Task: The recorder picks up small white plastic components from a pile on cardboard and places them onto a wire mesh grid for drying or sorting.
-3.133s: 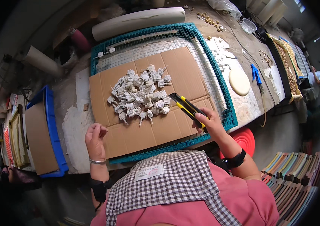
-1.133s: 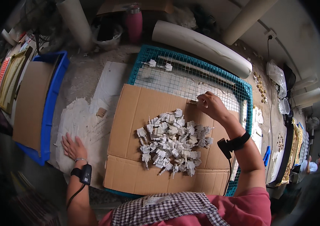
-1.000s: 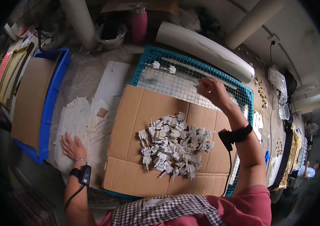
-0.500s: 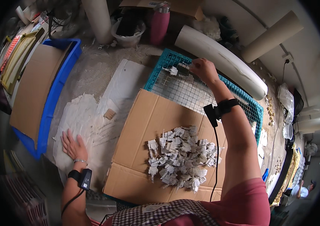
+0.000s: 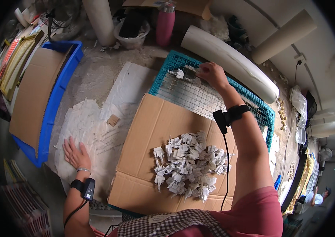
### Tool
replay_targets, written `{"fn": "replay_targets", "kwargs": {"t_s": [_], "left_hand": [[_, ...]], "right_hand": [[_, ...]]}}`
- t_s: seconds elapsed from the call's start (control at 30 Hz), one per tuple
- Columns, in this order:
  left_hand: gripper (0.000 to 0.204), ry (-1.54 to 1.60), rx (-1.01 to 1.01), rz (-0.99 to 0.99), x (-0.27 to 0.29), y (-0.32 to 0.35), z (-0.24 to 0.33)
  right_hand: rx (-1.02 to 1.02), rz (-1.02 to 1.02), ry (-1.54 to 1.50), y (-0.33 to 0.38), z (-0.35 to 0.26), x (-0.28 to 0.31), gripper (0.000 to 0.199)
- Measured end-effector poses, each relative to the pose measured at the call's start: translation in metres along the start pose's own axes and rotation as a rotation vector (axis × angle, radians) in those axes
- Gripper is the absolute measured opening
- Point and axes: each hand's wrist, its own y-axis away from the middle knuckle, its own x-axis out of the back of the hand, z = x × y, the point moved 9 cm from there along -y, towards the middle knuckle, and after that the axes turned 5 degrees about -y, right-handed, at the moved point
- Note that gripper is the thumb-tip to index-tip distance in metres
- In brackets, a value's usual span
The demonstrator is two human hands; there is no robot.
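A small white castle-shaped piece (image 5: 179,74) lies on the teal plastic mesh tray (image 5: 165,71), near its far edge, just left of your right hand (image 5: 207,72). Your right grip is narrow, fingers bent down toward the mesh; you cannot tell from here whether it holds anything. Work with fingertips and a light pinch, since such thin spires look easy to snap or catch in the grid. Nearer you, the heaped pile of matching white pieces (image 5: 189,164) sits on the flat brown cardboard sheet (image 5: 143,126). The thin black cable (image 5: 227,170) from your wrist strap (image 5: 238,112) runs past the pile's right side, so lift the forearm clear when moving it. Your left hand (image 5: 77,157) rests palm down, grip wide, on the white-crusted table (image 5: 82,122); let it steady your lean.
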Motion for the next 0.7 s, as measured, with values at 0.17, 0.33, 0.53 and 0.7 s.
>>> {"fn": "replay_targets", "kwargs": {"t_s": [0.17,0.33,0.53,0.7], "left_hand": [[0.052,0.001,0.002,0.002,-0.001,0.0,-0.001],[0.052,0.001,0.004,0.001,-0.001,-0.001,-0.001],[0.052,0.003,0.003,-0.009,0.0,-0.002,0.003],[0.052,0.002,0.0,0.001,0.0,-0.001,-0.001]], "right_hand": [[0.035,0.095,-0.18,0.007,0.005,0.004,0.034],[0.003,0.1,-0.085,0.008,0.01,0.001,0.031],[-0.025,0.153,-0.059,0.011,0.013,0.004,0.03],[-0.082,0.155,-0.21,0.015,0.022,0.013,0.034]]}}
